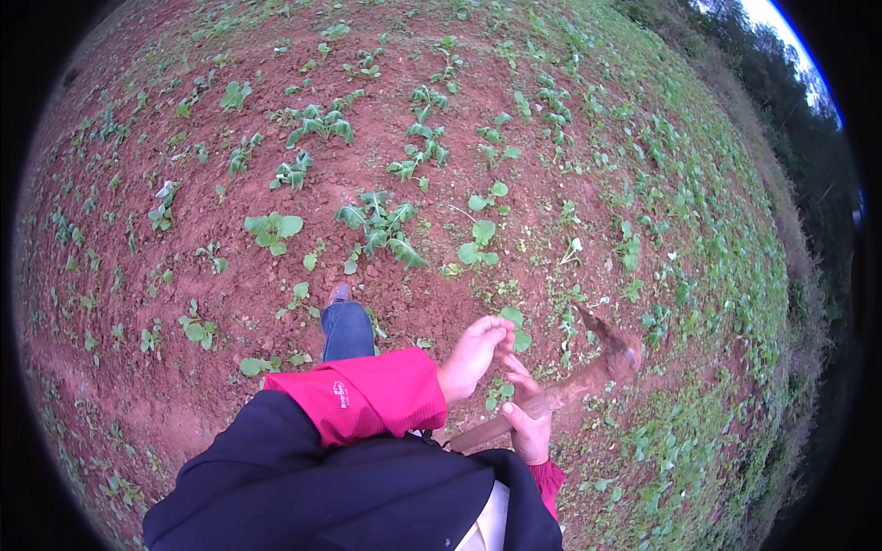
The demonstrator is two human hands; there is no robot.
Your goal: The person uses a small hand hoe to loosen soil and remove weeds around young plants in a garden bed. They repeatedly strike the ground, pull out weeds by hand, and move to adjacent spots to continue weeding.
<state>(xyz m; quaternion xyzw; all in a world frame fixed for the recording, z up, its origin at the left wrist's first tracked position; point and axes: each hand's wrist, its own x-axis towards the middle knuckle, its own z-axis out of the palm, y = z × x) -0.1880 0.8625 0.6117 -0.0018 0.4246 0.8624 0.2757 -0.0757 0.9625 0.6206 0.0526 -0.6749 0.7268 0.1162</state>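
A mud-caked hoe (623,355) slants across the front right, its blade end up and to the right. Its wooden handle (486,432) runs back toward my body. My right hand (532,430) holds the handle below the head, thumb on one side and fingers reaching past the other. Close beside those fingers is my left hand (475,358), raised above the soil with its fingers bent. Whether anything small is between the left fingertips cannot be made out. Below both hands grow small leafy seedlings (515,327).
Reddish soil (289,186) bears scattered leafy plants, including a larger lobed one (377,224) ahead. My jeans leg (348,334) and shoe (340,294) stand among them. Denser green growth (689,227) covers the right side, with dark trees (792,138) beyond the field edge.
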